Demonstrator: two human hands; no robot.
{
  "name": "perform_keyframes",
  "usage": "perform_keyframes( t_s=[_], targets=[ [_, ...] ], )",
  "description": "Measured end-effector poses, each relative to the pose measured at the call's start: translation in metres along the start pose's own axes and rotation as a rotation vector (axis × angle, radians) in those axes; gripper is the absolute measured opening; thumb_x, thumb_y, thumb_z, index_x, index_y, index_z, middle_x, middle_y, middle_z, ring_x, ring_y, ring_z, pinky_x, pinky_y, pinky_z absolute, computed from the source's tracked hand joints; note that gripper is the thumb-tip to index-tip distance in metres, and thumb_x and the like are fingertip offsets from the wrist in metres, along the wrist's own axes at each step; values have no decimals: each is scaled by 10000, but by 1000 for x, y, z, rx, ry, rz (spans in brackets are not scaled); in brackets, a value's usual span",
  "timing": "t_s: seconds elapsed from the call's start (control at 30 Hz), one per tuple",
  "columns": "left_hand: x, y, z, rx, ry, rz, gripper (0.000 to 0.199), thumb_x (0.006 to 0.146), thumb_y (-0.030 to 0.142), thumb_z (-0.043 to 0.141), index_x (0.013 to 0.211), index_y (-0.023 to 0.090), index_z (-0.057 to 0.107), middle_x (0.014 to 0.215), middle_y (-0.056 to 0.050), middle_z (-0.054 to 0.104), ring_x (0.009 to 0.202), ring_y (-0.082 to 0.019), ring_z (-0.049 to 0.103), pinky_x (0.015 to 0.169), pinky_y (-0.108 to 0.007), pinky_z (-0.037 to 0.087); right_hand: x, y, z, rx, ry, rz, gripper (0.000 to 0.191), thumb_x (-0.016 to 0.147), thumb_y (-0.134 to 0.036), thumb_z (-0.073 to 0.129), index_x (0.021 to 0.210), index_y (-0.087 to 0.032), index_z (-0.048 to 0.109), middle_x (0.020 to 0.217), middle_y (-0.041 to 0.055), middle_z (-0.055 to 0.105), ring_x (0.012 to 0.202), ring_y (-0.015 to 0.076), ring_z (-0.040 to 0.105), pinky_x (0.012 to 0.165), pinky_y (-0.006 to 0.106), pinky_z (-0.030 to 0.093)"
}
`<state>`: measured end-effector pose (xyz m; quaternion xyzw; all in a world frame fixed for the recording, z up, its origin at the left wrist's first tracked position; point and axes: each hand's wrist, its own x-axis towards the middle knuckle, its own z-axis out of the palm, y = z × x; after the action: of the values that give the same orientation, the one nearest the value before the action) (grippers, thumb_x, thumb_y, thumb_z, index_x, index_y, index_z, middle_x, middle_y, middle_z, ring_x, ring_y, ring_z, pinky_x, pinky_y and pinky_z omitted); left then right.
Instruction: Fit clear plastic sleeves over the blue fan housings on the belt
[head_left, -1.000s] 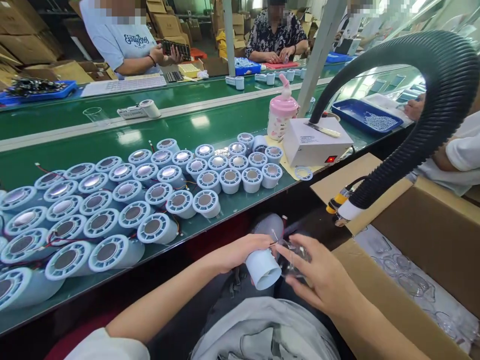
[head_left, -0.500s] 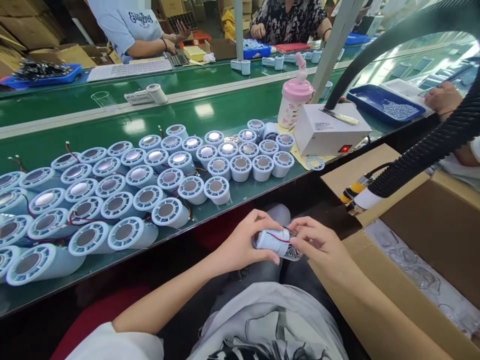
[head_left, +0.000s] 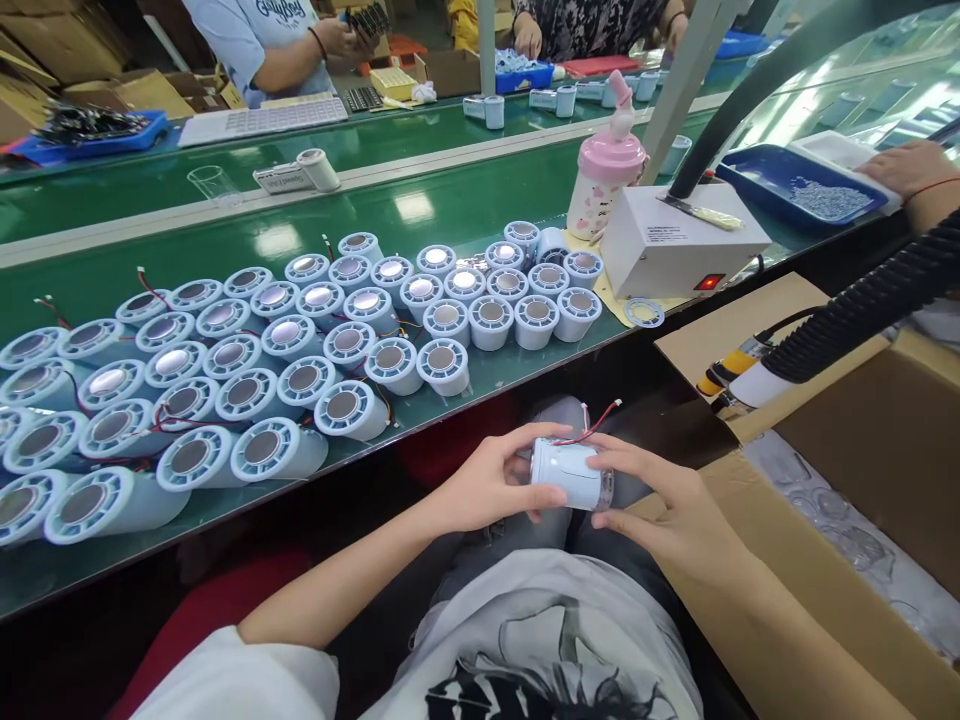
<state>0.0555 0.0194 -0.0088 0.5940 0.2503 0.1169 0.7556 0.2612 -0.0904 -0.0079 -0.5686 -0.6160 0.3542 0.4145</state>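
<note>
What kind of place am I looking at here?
Probably a factory assembly line: rows of matching blue cylindrical parts on a long green bench, and people working across it, one holding a dark part.

Dozens of blue cylinders (head_left: 345, 408) — one pink-lidded cup (head_left: 604, 188) — one corrugated hose (head_left: 870, 308)
</note>
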Motion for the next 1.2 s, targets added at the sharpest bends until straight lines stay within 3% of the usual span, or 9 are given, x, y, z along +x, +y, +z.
perform_keyframes(
  t_s=[0.07,0.23,0.4,0.57,0.87,1.07,1.2],
  targets=[
    [-2,3,0,80,-14,30,720,717,364,776,1364,250,481,1059,-66,624,803,-162,616,635,-246,548,-4,0,0,23,-39,-4,360,799,-224,731,1139,-261,620,1359,81,573,1211,281,564,1003,442,493],
    [-6,11,0,209,-45,183,748,677,300,818,1359,272,512,1328,-96,561,1155,-263,573,947,-350,508,-6,-4,-4,194,-95,85,379,827,-274,727,1176,-272,579,1308,67,587,1133,237,599,931,364,550],
    [-8,12,0,290,-54,267,749,675,250,822,1357,284,514,1374,-92,537,1236,-273,534,1005,-359,474,-7,-10,-7,326,-128,196,396,835,-299,722,1197,-300,562,1189,25,620,1074,203,611,904,317,551],
    [-9,11,-1,360,-54,342,727,682,265,816,1348,283,527,1401,-95,531,1304,-290,478,1075,-408,415,-9,-11,-8,436,-148,276,388,839,-338,711,1182,-264,543,1096,56,650,1008,219,623,831,330,558],
    [-11,9,0,371,-56,328,749,689,263,809,1371,283,499,1420,-107,508,1326,-304,453,1052,-408,448,-6,-10,-6,604,-140,417,365,838,-375,695,1129,-233,529,1027,52,665,898,182,642,738,282,557],
    [-11,10,0,344,-71,333,729,694,221,802,1358,292,510,1414,-93,515,1306,-281,479,1030,-380,469,-4,-8,-2,694,-129,538,443,805,-527,691,1042,-201,508,809,7,667,660,156,680,619,289,597],
    [-11,11,0,336,-75,327,716,692,226,803,1348,290,524,1413,-95,519,1314,-293,471,1032,-398,465,-3,-8,3,754,-141,621,463,826,-606,621,967,-182,501,680,3,671,563,153,691,523,223,568]
  ],
)
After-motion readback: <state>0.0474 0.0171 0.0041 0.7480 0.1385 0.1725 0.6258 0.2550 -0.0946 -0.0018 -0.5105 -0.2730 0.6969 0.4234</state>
